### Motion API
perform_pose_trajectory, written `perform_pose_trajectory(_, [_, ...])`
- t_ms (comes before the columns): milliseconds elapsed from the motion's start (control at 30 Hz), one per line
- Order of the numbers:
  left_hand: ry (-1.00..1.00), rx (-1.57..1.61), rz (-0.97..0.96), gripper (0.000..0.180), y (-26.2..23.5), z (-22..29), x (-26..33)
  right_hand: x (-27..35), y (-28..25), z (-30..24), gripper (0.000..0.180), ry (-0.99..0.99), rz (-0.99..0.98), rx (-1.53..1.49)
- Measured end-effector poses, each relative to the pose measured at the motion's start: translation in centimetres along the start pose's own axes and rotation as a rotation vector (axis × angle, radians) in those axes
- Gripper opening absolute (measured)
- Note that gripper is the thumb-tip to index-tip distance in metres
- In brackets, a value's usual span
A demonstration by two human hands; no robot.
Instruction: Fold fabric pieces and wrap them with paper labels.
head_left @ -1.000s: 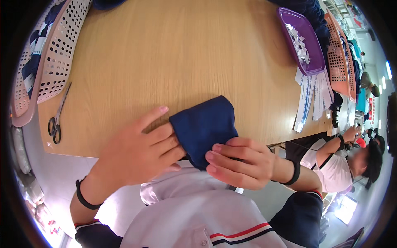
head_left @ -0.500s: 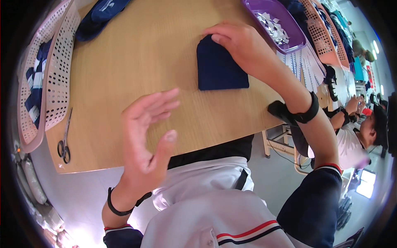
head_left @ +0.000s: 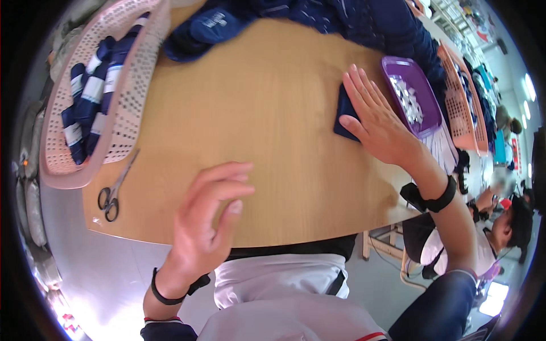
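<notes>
A dark navy folded cloth piece [head_left: 344, 113] lies flat on the light wooden table [head_left: 256, 113], to the right of the middle. My right hand [head_left: 372, 111] rests over it with fingers stretched out and thumb spread, hiding most of the cloth. In front of my body, my left hand [head_left: 207, 210] is raised near the table's close edge. Its fingers are loosely bent, the thumb stands apart, and nothing is in it.
Scissors [head_left: 116, 190] lie at the near left, beside a pink basket [head_left: 128, 122] of rolled navy bundles with white bands. Navy cloth items [head_left: 210, 25] line the far side. A purple tray [head_left: 431, 111] with small white pieces and an orange basket [head_left: 463, 128] stand right; a person [head_left: 478, 250] sits beyond.
My right hand and the navy cloth have shifted right, toward the purple tray. Its fingers, earlier bent at the cloth's far edge, now lie stretched over it. The view has swung, showing more of the far side.
</notes>
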State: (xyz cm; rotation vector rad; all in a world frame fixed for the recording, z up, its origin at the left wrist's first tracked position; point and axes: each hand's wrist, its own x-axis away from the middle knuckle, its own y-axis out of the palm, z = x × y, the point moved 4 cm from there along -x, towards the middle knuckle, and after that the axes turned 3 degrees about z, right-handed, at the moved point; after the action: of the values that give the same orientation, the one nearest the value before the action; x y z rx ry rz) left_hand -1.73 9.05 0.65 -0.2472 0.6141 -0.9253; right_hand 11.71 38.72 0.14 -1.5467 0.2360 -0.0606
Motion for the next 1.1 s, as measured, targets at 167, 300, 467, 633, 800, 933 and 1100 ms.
perform_pose_trajectory(167, [-0.106,0.053,0.020,0.023,0.4,-0.5,0.5,-7.7,-5.3,-2.5,0.061,-0.096,0.248,-0.180])
perform_pose_trajectory(300, [-0.105,-0.019,0.019,0.022,0.3,-0.6,0.5,-18.9,-3.3,-6.4,0.061,-0.181,0.142,-0.330])
perform_pose_trajectory(467, [-0.033,-0.089,0.027,0.021,0.7,-0.5,0.1,-24.5,0.5,-8.0,0.040,-0.028,0.045,-0.060])
perform_pose_trajectory(633, [0.027,-0.093,0.023,0.026,0.4,0.2,-0.3,-24.7,-2.4,-2.6,0.030,-0.046,0.477,-0.192])
perform_pose_trajectory(800, [-0.006,-0.060,0.036,0.031,0.5,-0.4,0.7,-16.2,-7.0,-1.3,0.017,0.304,0.378,-1.301])
perform_pose_trajectory(933, [-0.066,0.069,0.017,0.032,0.0,-0.8,0.9,-5.3,-5.8,-4.6,0.018,0.475,0.384,-1.679])
perform_pose_trajectory(1100, [-0.103,-0.059,0.112,0.038,-1.6,0.7,-0.6,7.2,-1.8,-12.1,0.025,0.794,0.051,-1.962])
